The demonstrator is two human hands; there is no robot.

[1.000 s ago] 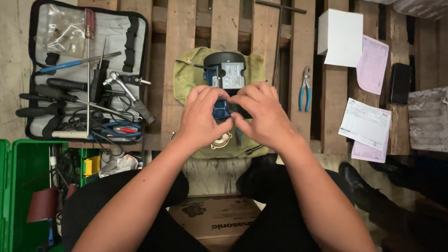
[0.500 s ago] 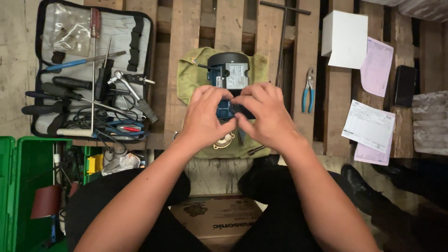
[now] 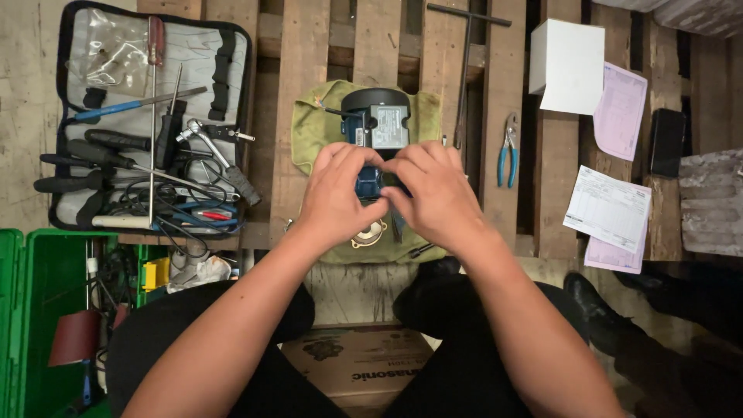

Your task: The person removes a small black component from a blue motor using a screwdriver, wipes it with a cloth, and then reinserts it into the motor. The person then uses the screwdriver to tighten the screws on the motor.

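A small blue motor (image 3: 377,128) is gripped from both sides on a green cloth (image 3: 309,128) spread over a wooden pallet (image 3: 290,46), at the centre of the scene. The left hand (image 3: 338,190) and right hand (image 3: 433,193) are curled against its lower end, fingertips meeting. At nine o'clock, an open tool case (image 3: 143,124) is seen; at three o'clock, blue-handled pliers (image 3: 508,151) and papers (image 3: 607,209).
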